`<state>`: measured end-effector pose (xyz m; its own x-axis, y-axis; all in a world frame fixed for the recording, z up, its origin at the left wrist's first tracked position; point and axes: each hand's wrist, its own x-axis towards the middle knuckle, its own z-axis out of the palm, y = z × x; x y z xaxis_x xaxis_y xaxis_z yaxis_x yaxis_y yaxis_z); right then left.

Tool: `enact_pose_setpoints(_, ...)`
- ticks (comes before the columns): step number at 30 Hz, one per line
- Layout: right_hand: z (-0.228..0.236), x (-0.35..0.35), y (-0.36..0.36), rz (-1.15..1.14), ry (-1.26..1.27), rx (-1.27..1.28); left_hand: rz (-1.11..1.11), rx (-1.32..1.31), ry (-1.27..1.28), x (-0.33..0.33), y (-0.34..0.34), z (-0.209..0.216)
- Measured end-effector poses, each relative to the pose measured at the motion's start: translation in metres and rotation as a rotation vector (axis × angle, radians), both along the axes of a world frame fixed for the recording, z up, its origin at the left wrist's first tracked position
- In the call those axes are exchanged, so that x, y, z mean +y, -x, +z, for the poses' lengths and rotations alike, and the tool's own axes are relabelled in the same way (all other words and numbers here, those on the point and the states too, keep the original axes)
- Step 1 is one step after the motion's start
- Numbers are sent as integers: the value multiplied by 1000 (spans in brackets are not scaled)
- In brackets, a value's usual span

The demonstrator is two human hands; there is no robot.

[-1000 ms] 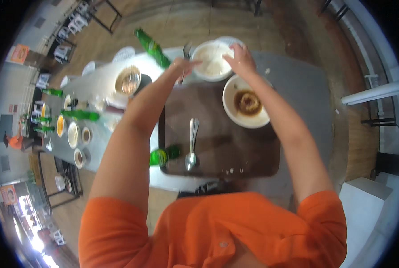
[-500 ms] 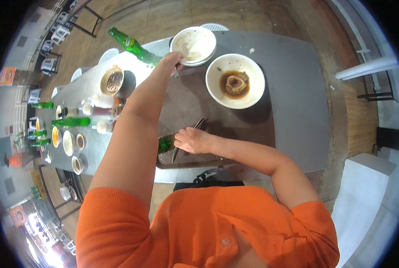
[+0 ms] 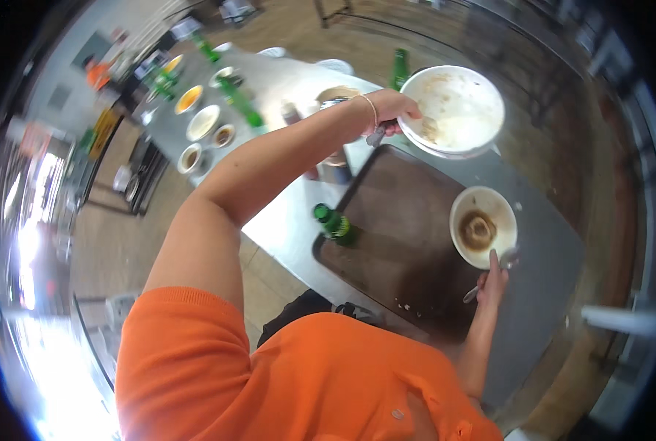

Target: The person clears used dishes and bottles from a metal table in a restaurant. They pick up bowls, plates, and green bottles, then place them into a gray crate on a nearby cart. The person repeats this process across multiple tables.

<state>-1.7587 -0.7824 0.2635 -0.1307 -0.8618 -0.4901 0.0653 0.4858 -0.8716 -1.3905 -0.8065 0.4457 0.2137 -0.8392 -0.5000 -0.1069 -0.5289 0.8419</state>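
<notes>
My left hand [image 3: 392, 112] is closed on the rim of a soiled white bowl [image 3: 464, 110], lifted and tilted; a second rim shows beneath it, so it may be a stack. A grey handle [image 3: 375, 136] pokes out under that hand. My right hand [image 3: 492, 283] grips a metal spoon [image 3: 510, 257], its index finger at the near rim of another white bowl [image 3: 460, 242]. Brown broth and a pale ring-shaped piece [image 3: 478, 226] lie in that bowl. Whether other cutlery is in the right hand, I cannot tell. Between my arms is a brown tray [image 3: 409, 220].
A green bottle [image 3: 333, 223] stands at the tray's left corner, and another [image 3: 400, 70] is behind the lifted bowl. Farther left on the metal table [image 3: 273, 213] are several bowls, small dishes, condiment bottles and green bottles. Stools line the far edge.
My left hand has raised the white bowl off the table. My right hand has carried its cutlery from the tray's near left to the broth bowl. The view has turned.
</notes>
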Motion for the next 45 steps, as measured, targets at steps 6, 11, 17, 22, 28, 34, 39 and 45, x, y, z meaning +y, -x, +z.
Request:
enact_pose_setpoints(6, -72, -30, 10, -12, -112, -182, 289, -29, 128, 174, -71, 47)
enact_pose_setpoints(11, -5, 0, 21, 11, -44, -82, 576, -4, 173, 339, -148, 18)
enact_pose_setpoints(17, 138, 43, -5, 203, 134, 83, 850, 35, 85, 505, -224, -52)
enact_pose_setpoints(22, 212, 96, -161, 533, 86, 132, 1210, 118, 77, 605, -260, -142)
enact_pose_setpoints(28, 175, 190, -418, 833, -67, -16, 1456, 272, 121, 685, -280, -170)
enact_pose_setpoints(34, 116, 265, -645, 1111, -104, -124, 1740, 247, 88, 754, -322, -202)
enact_pose_setpoints(39, 88, 315, -821, 1300, -82, -157, 1993, 206, -8, 804, -382, -184)
enact_pose_setpoints(45, 71, 362, -1026, 1570, -169, -230, 2257, 130, 196, 850, -445, -195)
